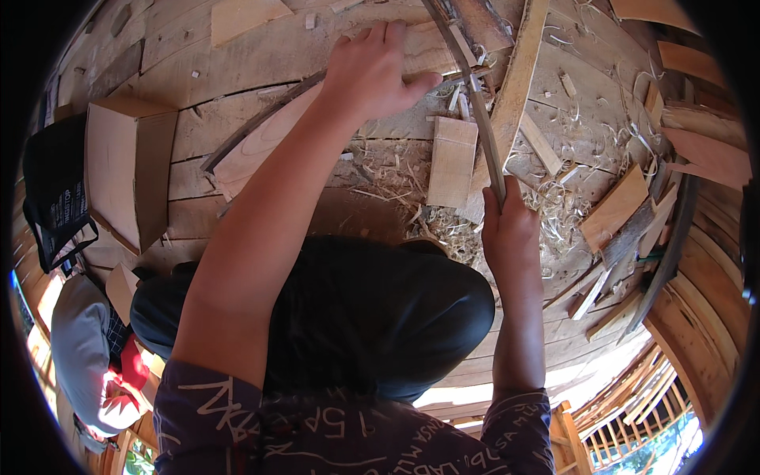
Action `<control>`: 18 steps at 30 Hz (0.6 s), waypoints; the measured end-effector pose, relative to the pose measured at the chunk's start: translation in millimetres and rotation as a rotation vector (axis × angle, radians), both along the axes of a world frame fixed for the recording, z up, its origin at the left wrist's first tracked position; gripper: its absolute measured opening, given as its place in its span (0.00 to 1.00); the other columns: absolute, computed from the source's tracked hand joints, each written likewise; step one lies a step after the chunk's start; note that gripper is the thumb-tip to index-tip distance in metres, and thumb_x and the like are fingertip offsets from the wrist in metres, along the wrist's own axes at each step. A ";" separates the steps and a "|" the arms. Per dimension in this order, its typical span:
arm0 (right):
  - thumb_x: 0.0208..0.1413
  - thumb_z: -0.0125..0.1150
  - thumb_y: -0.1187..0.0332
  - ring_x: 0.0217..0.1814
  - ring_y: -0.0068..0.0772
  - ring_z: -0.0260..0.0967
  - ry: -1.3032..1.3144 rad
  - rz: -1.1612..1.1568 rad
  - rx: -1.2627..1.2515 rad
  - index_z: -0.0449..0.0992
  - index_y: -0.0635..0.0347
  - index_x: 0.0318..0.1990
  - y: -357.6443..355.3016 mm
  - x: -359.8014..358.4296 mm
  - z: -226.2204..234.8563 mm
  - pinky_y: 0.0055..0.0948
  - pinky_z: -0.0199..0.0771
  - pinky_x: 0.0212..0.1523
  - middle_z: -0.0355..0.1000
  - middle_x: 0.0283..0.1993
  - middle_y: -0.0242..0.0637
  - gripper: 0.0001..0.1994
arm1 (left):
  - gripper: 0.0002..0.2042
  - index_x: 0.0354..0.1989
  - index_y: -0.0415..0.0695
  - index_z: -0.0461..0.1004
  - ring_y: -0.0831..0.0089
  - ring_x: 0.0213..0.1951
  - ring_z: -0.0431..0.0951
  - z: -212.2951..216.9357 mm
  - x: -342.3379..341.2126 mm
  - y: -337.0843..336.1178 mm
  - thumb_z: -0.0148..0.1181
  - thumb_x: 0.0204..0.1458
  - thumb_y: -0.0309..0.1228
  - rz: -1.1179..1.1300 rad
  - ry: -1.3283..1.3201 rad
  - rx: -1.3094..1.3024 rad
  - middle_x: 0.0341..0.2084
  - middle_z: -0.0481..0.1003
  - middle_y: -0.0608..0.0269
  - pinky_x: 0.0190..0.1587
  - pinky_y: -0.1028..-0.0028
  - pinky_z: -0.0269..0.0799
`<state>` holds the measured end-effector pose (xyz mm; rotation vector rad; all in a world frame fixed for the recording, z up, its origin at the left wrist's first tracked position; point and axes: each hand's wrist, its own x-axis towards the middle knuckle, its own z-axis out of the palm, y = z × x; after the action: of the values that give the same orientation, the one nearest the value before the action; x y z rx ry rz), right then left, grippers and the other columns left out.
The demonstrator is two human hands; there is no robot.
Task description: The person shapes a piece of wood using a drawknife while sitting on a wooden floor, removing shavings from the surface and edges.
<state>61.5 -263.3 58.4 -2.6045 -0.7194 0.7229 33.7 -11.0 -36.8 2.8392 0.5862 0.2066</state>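
Observation:
My left hand is at the far middle, its fingers bent over a pale wooden board and its thumb stretched out to the right. Part of that board is hidden under my hand and forearm. In my right hand, the fingers are wrapped round the near end of a long knife. The knife slants away to the far left, past the tip of my left thumb, and its far end runs out of the picture. Beneath it lie a long narrow plank and a short flat wood piece.
Curly wood shavings are heaped between my knee and the offcuts at right. A cardboard box and a black bag stand at left. Another person's grey-clad leg shows at lower left. Planks form the floor.

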 end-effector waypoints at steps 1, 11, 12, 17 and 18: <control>0.64 0.51 0.68 0.28 0.63 0.73 0.005 0.009 -0.020 0.65 0.60 0.41 -3.2 -2.6 0.4 0.54 0.71 0.23 0.72 0.22 0.56 0.06 | 0.38 0.55 0.34 0.66 0.53 0.42 0.80 -1.7 0.0 0.6 0.56 0.51 0.60 0.027 0.009 -0.011 0.43 0.76 0.44 0.46 0.57 0.74; 0.64 0.51 0.68 0.30 0.63 0.74 -0.087 0.093 -0.024 0.66 0.62 0.40 13.5 18.2 -4.1 0.54 0.73 0.24 0.72 0.23 0.57 0.07 | 0.37 0.54 0.36 0.68 0.54 0.42 0.80 -1.9 1.0 -1.9 0.56 0.51 0.61 0.002 -0.066 0.031 0.42 0.77 0.47 0.46 0.57 0.74; 0.63 0.52 0.68 0.30 0.63 0.74 -0.096 0.108 -0.009 0.66 0.62 0.40 17.4 21.9 -8.2 0.55 0.73 0.25 0.72 0.23 0.57 0.07 | 0.37 0.54 0.36 0.68 0.54 0.42 0.80 -2.9 1.7 -2.7 0.57 0.50 0.61 0.011 -0.082 0.042 0.42 0.77 0.47 0.46 0.57 0.74; 0.64 0.50 0.68 0.30 0.64 0.73 -0.031 0.054 -0.073 0.64 0.61 0.43 12.0 12.3 13.2 0.55 0.72 0.24 0.72 0.24 0.57 0.07 | 0.37 0.48 0.37 0.71 0.60 0.41 0.81 2.4 -1.0 -9.0 0.62 0.44 0.61 0.009 -0.118 0.055 0.41 0.77 0.51 0.45 0.57 0.72; 0.64 0.50 0.68 0.30 0.64 0.73 0.000 0.033 -0.109 0.64 0.61 0.43 11.2 11.2 16.9 0.55 0.72 0.24 0.72 0.24 0.57 0.07 | 0.37 0.48 0.37 0.72 0.60 0.40 0.80 1.6 -1.8 -9.1 0.62 0.44 0.61 0.011 -0.113 0.063 0.40 0.77 0.51 0.44 0.58 0.72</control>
<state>72.7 -252.1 75.3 -2.6957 -0.7447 0.7931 31.9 -20.1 -35.2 2.8617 0.5814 0.3910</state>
